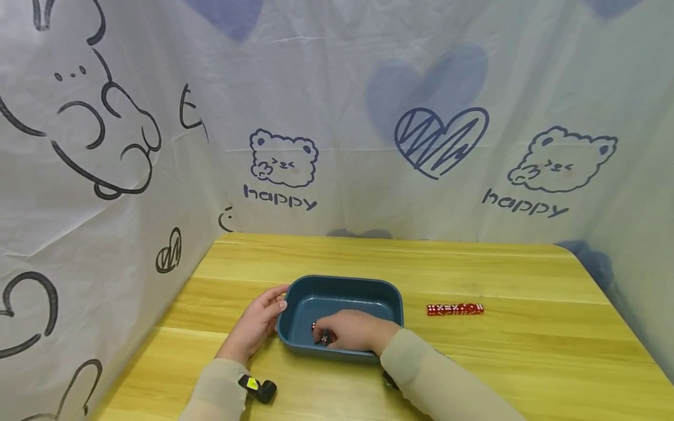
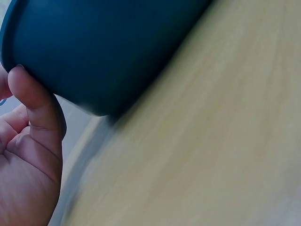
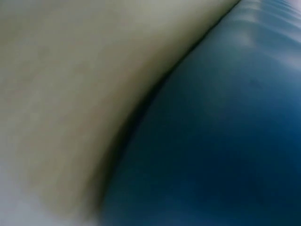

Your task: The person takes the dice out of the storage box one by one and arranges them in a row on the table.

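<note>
A dark blue rectangular box [image 1: 339, 282] sits on the table. My left hand [image 1: 256, 323] is at its left end, the thumb tip at the rim and the other fingers along the outer wall. In the left wrist view, the thumb [image 2: 40, 103] touches the wall close to the rim. Reaching over the near side, my right hand [image 1: 354, 330] is inside the box with bent fingers and grips a dark die [image 1: 325, 338] with light dots. Another small die [image 1: 313, 325] shows beside the fingertips, partly covered. The right wrist view shows only the box's wall [image 3: 211, 132], blurred, and no fingers.
Right of the box, red dice [image 1: 455, 310] with white dots stand in a straight row on the yellow wood-grain table [image 1: 526, 351]. White cloth [image 1: 347, 193] with printed drawings hangs behind the table and along both sides. Small black wrist cameras [image 1: 259, 388] are strapped at the sleeves.
</note>
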Demonstrator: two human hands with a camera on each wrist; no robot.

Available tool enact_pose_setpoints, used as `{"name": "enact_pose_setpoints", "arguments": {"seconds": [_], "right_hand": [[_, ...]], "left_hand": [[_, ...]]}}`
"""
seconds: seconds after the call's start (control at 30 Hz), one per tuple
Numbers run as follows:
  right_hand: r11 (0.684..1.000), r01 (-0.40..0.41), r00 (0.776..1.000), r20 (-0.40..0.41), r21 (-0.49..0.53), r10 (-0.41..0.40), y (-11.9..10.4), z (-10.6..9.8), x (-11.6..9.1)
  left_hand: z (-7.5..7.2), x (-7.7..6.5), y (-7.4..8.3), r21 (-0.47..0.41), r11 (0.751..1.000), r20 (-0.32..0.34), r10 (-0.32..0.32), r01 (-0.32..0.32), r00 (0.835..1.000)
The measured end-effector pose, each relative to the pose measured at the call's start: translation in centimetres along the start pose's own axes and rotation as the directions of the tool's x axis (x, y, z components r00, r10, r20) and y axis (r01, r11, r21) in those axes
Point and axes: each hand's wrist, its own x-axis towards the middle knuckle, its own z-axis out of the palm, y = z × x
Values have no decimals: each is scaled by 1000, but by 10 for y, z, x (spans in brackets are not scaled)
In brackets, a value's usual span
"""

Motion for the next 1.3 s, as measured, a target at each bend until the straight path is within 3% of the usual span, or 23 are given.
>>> {"name": "enact_pose_setpoints", "arguments": {"seconds": [0.4,0.93,1.1,1.3], "right_hand": [[998,-70,997,-39,12,70,3,-1,-4],[996,-81,987,-143,-39,74,-3,-8,-5],[996,-74,971,-233,-48,61,-4,-13,-11],[991,-119,936,-327,60,132,-7,-22,-23]], "left_hand": [[1,1,0,-2,1000,-7,-8,8,1000],[0,1,0,7,1000,-1,-5,5,1000],[0,2,-1,3,1000,-3,-10,10,1000],[0,2,0,18,1000,-3,-10,10,1000]]}}
